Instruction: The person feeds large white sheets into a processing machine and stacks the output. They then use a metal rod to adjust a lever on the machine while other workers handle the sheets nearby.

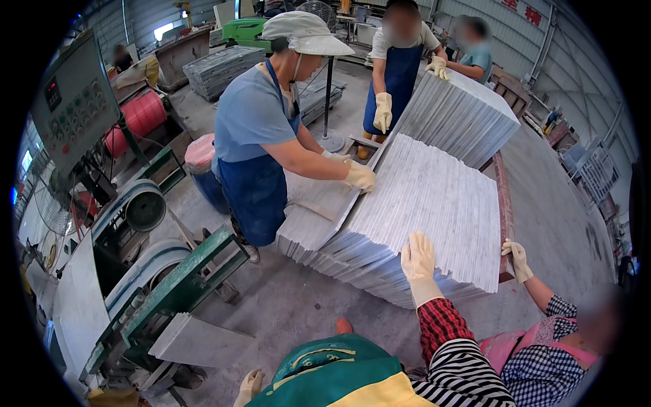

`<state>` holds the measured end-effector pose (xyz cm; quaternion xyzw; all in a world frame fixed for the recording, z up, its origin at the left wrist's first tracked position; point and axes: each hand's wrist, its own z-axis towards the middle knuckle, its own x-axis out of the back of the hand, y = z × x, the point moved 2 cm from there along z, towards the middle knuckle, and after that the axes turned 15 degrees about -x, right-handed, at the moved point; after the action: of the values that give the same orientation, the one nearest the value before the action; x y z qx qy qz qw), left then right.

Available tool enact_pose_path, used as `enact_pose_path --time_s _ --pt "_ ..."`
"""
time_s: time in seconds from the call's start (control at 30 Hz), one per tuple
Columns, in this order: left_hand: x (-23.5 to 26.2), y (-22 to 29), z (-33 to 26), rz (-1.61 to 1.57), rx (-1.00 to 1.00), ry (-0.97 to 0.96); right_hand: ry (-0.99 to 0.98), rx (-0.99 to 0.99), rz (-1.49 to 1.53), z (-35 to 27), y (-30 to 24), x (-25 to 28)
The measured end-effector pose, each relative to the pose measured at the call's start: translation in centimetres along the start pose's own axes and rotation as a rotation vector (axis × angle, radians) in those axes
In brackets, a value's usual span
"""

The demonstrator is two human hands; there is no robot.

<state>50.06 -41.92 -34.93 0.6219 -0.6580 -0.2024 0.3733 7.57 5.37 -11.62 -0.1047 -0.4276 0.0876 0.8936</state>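
Observation:
My right hand [418, 261], in a cream glove, lies with fingers outstretched against the near edge of a big stack of thin grey stone slabs [434, 210]. Nothing is gripped in it. Low in the picture, left of my green apron [339, 373], part of my gloved left hand [249, 386] shows; its fingers are too cut off to read. Across the stack, a co-worker in a light cap has gloved hands [359, 175] at the upper edge of a slab [346, 207] leaning along the stack's left side.
At right, another person's gloved hand [517, 260] touches a rusty red metal rail [505, 264]. A second slab stack [461, 112] stands farther back, with two people near it. At left are a green-framed belt machine [176, 292], a control panel [74, 102] and a blue barrel [209, 183].

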Motion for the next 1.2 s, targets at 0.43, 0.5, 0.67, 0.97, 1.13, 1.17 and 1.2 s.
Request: enact_pose_path --time_s 0.43,0.5,0.67,0.97,1.13,1.17,1.2 --pt "0.4 -0.2 -1.0 0.126 -0.04 0.043 -0.472 0.101 0.122 -15.2 -2.2 0.8" --pt "0.4 -1.6 -0.3 0.103 -0.064 0.058 -0.445 0.091 0.111 -14.5 -2.1 1.0" --pt "-1.0 -3.7 -0.4 -0.048 -0.045 0.096 -0.461 0.126 0.26 -11.0 -4.2 0.4" --pt "-3.1 1.9 -2.7 -0.148 0.065 0.211 -1.383 -0.113 -0.186 -12.9 -5.8 -11.4" --pt "-4.2 -1.6 -3.1 -0.219 0.108 0.285 -1.522 -0.028 -0.175 -13.7 -7.8 -15.8" --pt "-4.6 2.3 -3.3 -0.182 0.147 0.296 -1.529 -0.003 -0.183 -14.5 -7.6 -17.3" --pt "-5.0 5.0 -3.3 -0.158 0.177 0.302 -1.538 0.024 -0.192 -15.2 -7.6 -18.4"
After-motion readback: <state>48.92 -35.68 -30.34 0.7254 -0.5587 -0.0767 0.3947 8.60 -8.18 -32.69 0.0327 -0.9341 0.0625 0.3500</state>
